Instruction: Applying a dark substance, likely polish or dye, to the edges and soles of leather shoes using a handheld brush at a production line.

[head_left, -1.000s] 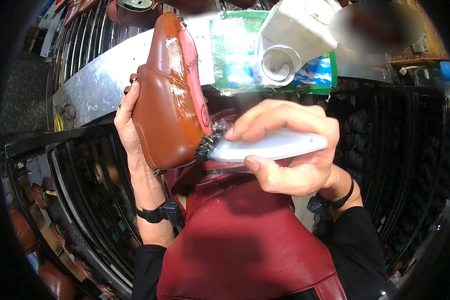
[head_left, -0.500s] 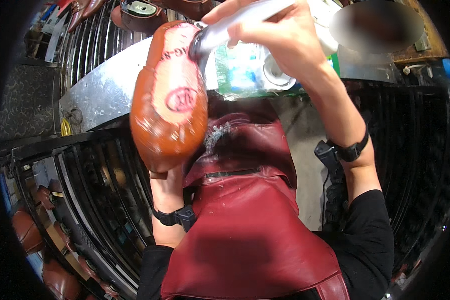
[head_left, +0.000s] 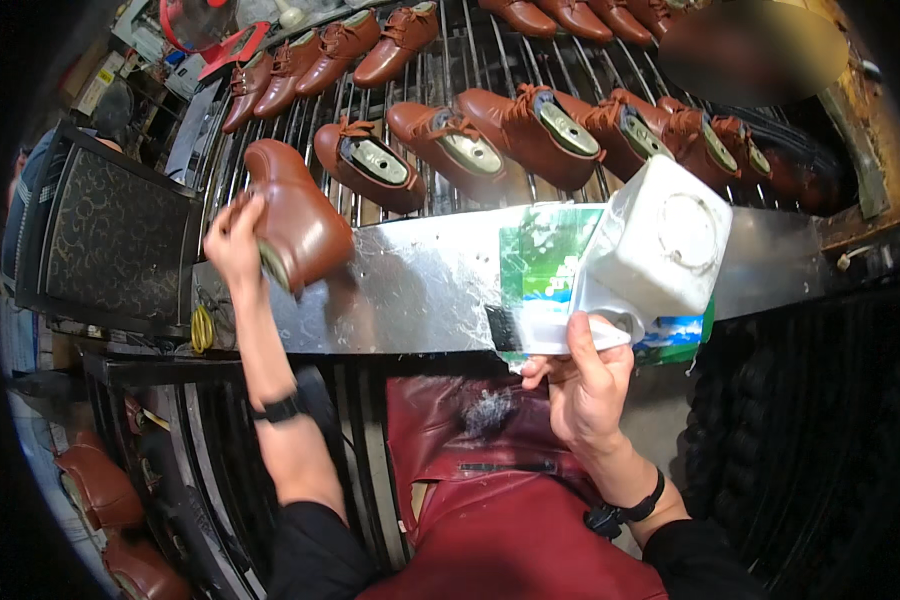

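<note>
Workshop rack of brown shoes point(head_left: 530, 120) beyond a metal ledge point(head_left: 410, 290). Left hand point(head_left: 235, 240) grips a brown shoe point(head_left: 295, 225), raised toward the rack: likely the placing step. Right hand point(head_left: 585, 385) clasps a brush point(head_left: 560, 335) beneath a white tub point(head_left: 660, 245); setting down needs a free slot.

shoe point(head_left: 295, 225) left of jug point(head_left: 660, 245), rack point(head_left: 440, 60) behind.

bare shiny stretch of the metal shelf point(head_left: 410, 290) open between the left hand point(head_left: 232, 240) with its brown shoe point(head_left: 295, 225) and the white jug point(head_left: 660, 245), rack behind the shelf packed with shoes point(head_left: 450, 150), green packet point(head_left: 540, 262) blocking the shelf's right part
</note>
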Available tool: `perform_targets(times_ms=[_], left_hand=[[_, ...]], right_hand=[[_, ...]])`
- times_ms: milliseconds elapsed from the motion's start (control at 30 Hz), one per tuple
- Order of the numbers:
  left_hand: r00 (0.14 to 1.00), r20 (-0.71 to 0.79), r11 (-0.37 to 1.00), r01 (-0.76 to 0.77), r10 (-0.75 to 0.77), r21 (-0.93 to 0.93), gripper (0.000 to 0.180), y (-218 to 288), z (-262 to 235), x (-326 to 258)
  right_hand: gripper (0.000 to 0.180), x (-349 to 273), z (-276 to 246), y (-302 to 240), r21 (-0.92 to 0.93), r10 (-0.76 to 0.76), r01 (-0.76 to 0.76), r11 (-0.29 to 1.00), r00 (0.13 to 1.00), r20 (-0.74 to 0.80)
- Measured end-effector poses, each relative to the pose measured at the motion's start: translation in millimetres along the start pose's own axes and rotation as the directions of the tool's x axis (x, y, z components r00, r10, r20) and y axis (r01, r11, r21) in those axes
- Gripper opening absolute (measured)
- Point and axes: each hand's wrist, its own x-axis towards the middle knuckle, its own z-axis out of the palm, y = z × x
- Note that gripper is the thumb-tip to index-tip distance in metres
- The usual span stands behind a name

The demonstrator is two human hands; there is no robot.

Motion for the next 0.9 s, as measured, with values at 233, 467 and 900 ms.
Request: perform_targets(times_ms=[233, 467, 900], left_hand=[[0.989, -0.031, 0.310, 0.076, -0.147, 0.948, 0.067, -29.6, 62.0, 135.7], [0.998, 0.062, 0.573, -0.070, 0.033, 0.817, 0.072, 56.5, 3.2, 10.5], [0.690, -0.522, 0.033, 0.618, -0.502, 0.785, 0.057, 330.5, -308.7, -70.8]], right_hand=[[0.022, 4.2, -0.5, 6.2, -0.075, -0.009, 0.004, 0.997, 0.998, -0.064], [0.018, 2.9, -0.8, 6.7, -0.073, 0.008, -0.015, 0.997, 0.995, -0.098], [0.021, -24.8, -47.2, -13.2, -0.030, -0.021, 0.023, 0.999, 0.997, 0.069]])
